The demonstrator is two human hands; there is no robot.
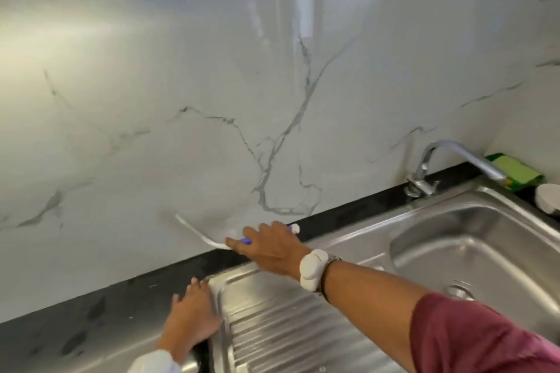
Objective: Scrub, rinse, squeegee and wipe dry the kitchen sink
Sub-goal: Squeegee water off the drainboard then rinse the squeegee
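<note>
Your right hand [268, 247] has its grip closed around a slim tool [212, 239] with a white and blue handle and a thin, pale, bowed blade. It is probably the squeegee: light, with a flexible edge, best held at the handle. It lies along the back rim of the steel sink [348, 239], beside the marble wall [181, 100]. Your left hand [194, 316] rests flat, fingers apart, on the dark bench [91, 312] at the drainboard's edge.
</note>
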